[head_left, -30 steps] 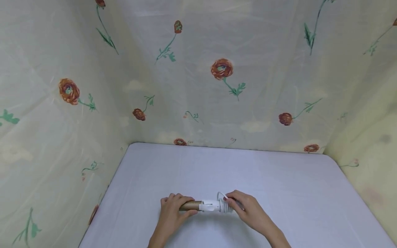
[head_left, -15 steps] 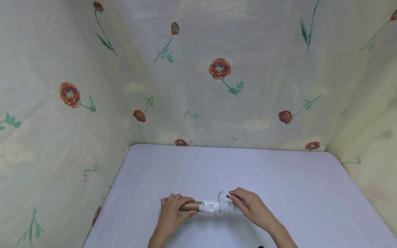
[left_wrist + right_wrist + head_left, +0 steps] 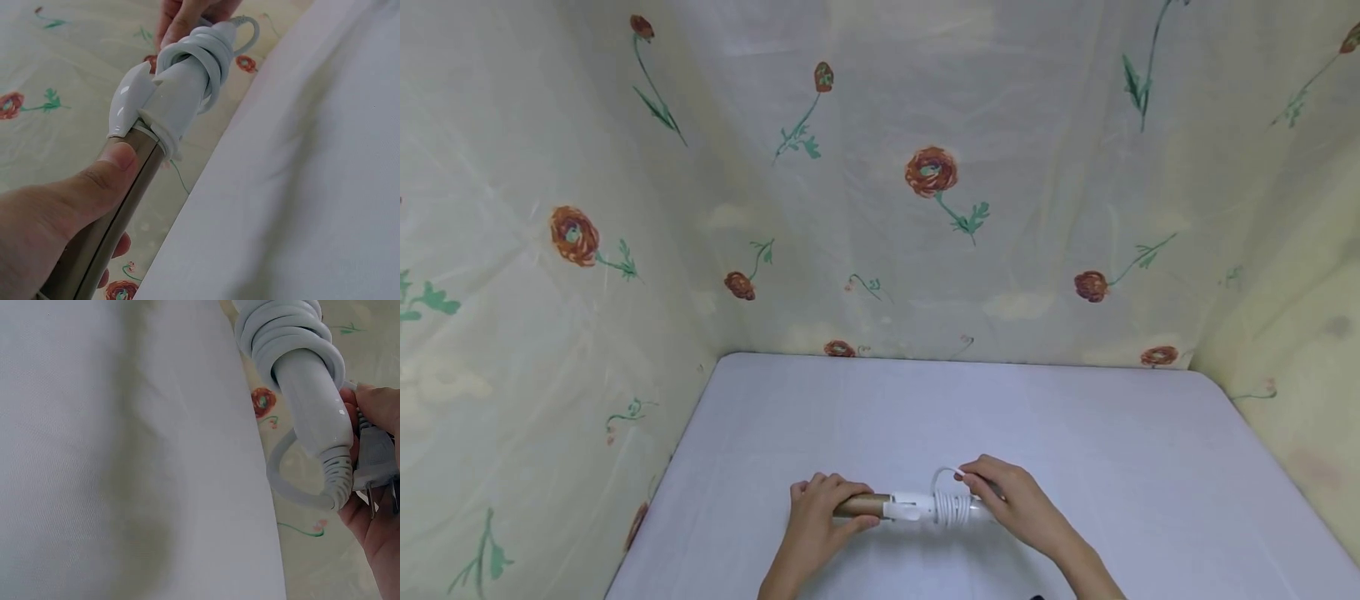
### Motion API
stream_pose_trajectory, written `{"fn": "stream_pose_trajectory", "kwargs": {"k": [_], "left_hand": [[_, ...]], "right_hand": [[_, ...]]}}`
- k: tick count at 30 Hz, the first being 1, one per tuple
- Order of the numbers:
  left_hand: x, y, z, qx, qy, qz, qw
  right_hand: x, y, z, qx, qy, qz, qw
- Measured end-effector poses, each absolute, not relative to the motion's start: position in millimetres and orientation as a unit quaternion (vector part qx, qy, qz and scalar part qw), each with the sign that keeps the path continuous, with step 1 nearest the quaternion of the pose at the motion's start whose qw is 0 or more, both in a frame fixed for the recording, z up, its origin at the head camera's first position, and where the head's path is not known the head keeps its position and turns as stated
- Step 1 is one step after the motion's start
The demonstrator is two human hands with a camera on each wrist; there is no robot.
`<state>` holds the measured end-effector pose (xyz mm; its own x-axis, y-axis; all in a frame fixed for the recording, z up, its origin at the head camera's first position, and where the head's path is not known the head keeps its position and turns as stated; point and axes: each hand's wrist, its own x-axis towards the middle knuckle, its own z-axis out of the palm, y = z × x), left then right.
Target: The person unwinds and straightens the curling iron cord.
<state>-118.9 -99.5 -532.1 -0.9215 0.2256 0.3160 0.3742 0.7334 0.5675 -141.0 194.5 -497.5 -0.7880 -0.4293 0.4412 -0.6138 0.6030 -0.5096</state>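
Note:
A curling iron with a bronze barrel and a white handle is held level above the table. My left hand grips the barrel, thumb on the near side and fingers behind it. White cord is wound several times round the handle. My right hand, beside the handle's end, pinches the cord near its two-pronged plug; the plug lies against the fingers in the right wrist view. A small loop of cord rises between the coil and the right fingertips.
The white table stretches beneath both hands, with the iron's shadow on it. Flower-printed curtains close in the back and both sides. A small dark thing shows at the bottom edge of the head view.
My right hand has shifted a little to the right, drawing the cord's loop wider and uncovering more of the coil and handle. The left hand's grip is the same.

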Motion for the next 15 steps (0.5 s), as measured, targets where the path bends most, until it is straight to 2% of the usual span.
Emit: {"fn": "stream_pose_trajectory", "kwargs": {"k": [10, 15], "left_hand": [[-119, -101, -533, -0.174, -0.914, -0.345, 0.12], [-119, -101, -533, -0.183, -0.911, -0.35, 0.12]], "right_hand": [[-145, 205, -501, 0.262, -0.892, 0.355, 0.097], [-149, 211, -506, 0.261, -0.873, 0.41, 0.038]]}}
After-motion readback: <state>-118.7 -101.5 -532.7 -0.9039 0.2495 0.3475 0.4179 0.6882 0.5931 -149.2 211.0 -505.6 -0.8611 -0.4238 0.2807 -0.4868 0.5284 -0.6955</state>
